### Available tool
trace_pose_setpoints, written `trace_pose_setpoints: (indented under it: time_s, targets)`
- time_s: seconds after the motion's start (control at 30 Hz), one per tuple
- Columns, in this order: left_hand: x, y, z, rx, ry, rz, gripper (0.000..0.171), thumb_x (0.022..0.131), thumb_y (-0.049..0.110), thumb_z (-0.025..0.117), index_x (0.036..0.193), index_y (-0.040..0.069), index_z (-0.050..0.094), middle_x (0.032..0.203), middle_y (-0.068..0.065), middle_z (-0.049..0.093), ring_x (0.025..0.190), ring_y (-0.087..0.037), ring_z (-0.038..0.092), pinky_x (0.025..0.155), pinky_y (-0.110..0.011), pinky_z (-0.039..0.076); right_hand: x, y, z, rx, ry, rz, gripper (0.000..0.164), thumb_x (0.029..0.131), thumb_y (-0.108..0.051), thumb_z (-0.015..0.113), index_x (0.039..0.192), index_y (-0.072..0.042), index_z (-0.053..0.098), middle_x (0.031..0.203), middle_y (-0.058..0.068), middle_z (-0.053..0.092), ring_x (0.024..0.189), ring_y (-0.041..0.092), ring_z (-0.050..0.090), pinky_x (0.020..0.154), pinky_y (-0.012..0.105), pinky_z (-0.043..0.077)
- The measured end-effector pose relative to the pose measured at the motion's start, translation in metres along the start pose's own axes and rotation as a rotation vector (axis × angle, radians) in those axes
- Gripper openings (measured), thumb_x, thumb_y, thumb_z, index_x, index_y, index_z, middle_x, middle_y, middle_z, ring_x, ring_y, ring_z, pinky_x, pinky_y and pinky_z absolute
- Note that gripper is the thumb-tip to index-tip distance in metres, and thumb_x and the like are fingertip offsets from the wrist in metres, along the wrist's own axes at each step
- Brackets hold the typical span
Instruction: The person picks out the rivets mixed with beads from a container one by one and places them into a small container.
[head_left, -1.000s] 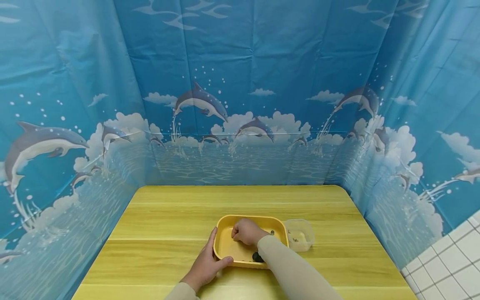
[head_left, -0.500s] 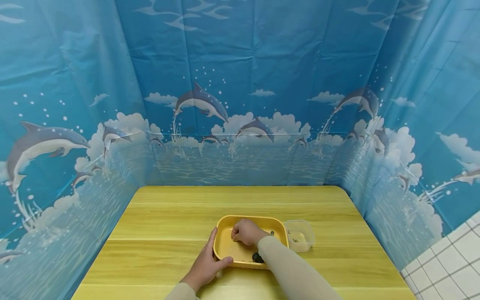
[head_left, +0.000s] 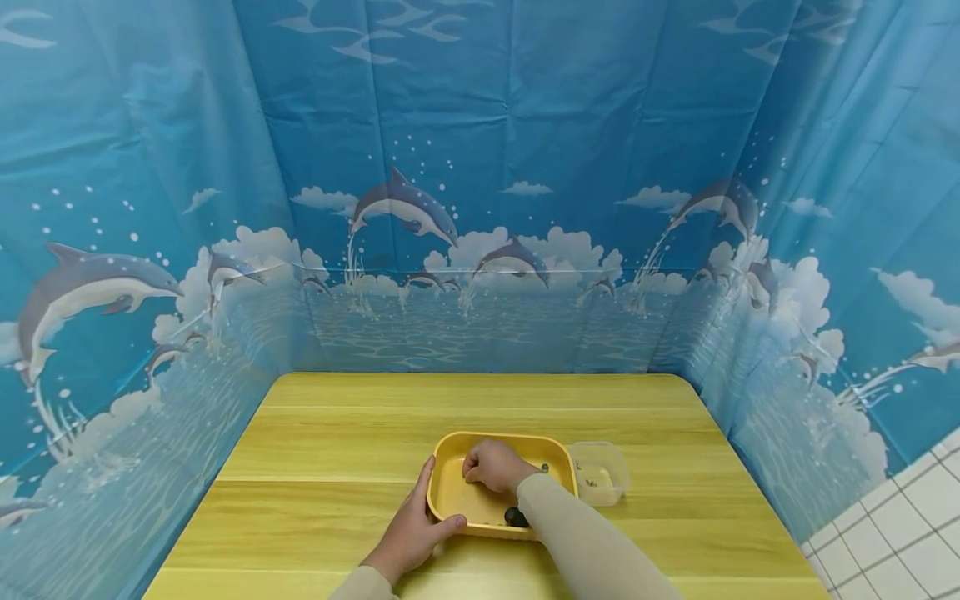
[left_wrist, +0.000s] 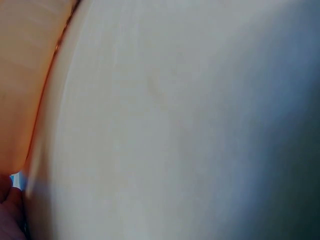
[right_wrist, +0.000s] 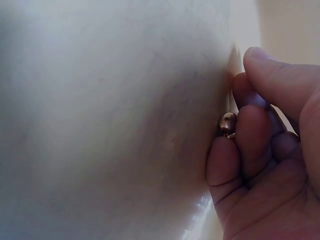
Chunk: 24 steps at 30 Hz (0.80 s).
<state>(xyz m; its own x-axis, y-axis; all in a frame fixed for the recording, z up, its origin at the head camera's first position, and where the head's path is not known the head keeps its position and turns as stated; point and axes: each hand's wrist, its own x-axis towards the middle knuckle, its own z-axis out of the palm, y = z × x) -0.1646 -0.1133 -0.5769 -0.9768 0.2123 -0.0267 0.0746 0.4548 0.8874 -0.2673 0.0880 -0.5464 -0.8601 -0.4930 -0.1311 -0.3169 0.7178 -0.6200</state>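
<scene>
A: Your right hand (head_left: 497,467) is down inside the tray (head_left: 459,498), with its fingers curled. What shows at the tips?

B: A bead (right_wrist: 228,123). In the right wrist view it looks tucked between two of your fingertips, so you seem to be grasping it there.

A: And how does it look?

B: Round, smooth and glossy, a coppery brown with a bright highlight and a small dark spot near its top. A tiny gold-coloured bit, perhaps a loop, sticks out beneath it.

A: Your thumb isn't on it, though.

B: No, your thumb lies higher, by your forefinger. You can't tell from here whether anything sits between those two.

A: Your left hand (head_left: 411,529) grips the tray at its near left corner: thumb over the near rim, fingers along the left wall.

B: The tray is deep yellow, with rounded corners, and it rests on the table (head_left: 330,454). Near your right sleeve (head_left: 592,533) you have a dark lump (head_left: 515,517), partly hidden, and a small greenish ball (head_left: 544,468) farther back.

A: Just right of the tray stands a clear box (head_left: 603,493), with a few tiny bits (head_left: 591,483) in it.
</scene>
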Motion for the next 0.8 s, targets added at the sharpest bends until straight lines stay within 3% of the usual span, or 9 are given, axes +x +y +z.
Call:
trace_pose_setpoints:
  time_s: [0.4, 0.8]
  targets:
    - [0.0019, -0.0027, 0.0011, 0.01, 0.005, 0.006, 0.114, 0.092, 0.048, 0.08, 0.171, 0.016, 0.004, 0.171, -0.025, 0.028, 0.148, -0.033, 0.048, 0.115, -0.033, 0.042, -0.0013, 0.0014, -0.0033, 0.028, 0.022, -0.011, 0.011, 0.097, -0.014, 0.076, 0.087, -0.016, 0.075, 0.082, -0.009, 0.067, 0.072, 0.008, 0.055, 0.068, 0.024, 0.049]
    - [0.001, -0.0015, -0.0009, -0.014, -0.004, 0.01, 0.113, 0.093, 0.046, 0.08, 0.171, 0.015, 0.004, 0.171, -0.025, 0.027, 0.146, -0.034, 0.05, 0.109, -0.023, 0.045, -0.0004, 0.0044, -0.0041, 0.11, -0.005, -0.004, 0.007, 0.097, -0.012, 0.075, 0.091, -0.015, 0.077, 0.082, -0.006, 0.068, 0.068, 0.011, 0.056, 0.062, 0.027, 0.049]
